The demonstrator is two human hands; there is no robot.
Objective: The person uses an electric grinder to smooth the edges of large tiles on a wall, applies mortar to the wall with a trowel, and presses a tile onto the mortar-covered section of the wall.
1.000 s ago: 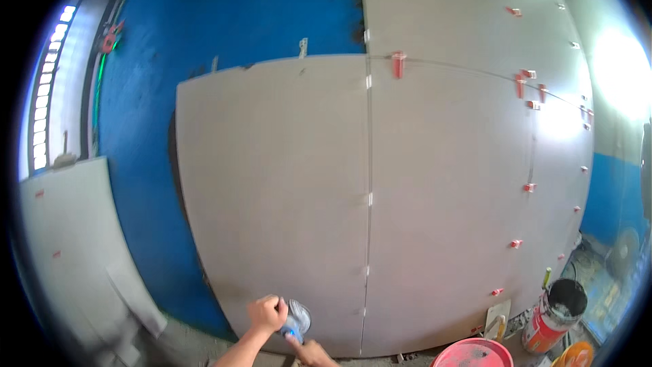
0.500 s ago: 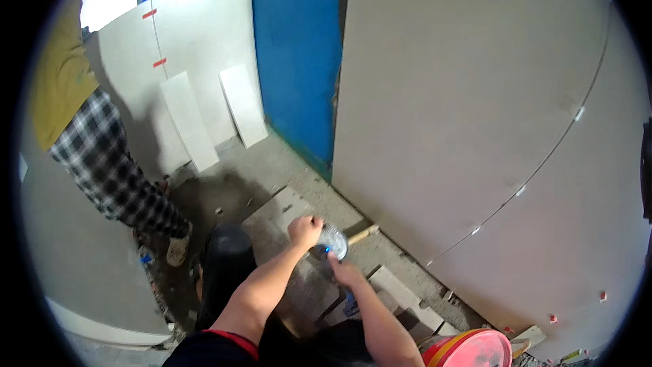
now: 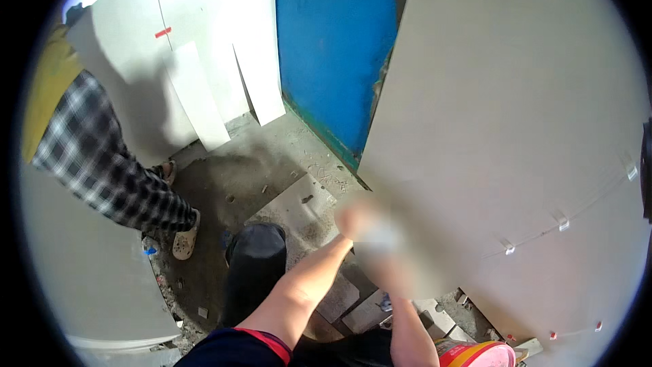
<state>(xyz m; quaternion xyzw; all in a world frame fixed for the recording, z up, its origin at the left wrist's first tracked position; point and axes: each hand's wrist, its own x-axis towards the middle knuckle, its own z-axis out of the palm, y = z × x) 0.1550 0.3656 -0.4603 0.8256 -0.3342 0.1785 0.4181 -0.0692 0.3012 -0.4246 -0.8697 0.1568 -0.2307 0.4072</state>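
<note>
My left hand (image 3: 353,221) and my right hand (image 3: 394,276) are both stretched forward over the floor, low before the large grey panel (image 3: 489,129). A pale, whitish thing (image 3: 382,236) shows between them, too blurred for me to tell its kind. Both hands are smeared as well, so their fingers and grip cannot be made out. Below them, a flat dusty slab (image 3: 299,207) lies on the floor beside my dark-clad knee (image 3: 257,258).
A person in checked trousers (image 3: 102,149) stands at the left. White strips (image 3: 200,102) lean against a white panel beside a blue wall (image 3: 333,47). A pink bucket with a yellow band (image 3: 479,355) stands near my right arm. Spacer clips (image 3: 562,223) line the grey panel's seam.
The view has shifted, and both hands now appear farther right, nearer the grey panel. The round, shiny thing seen between them earlier is now a pale blur.
</note>
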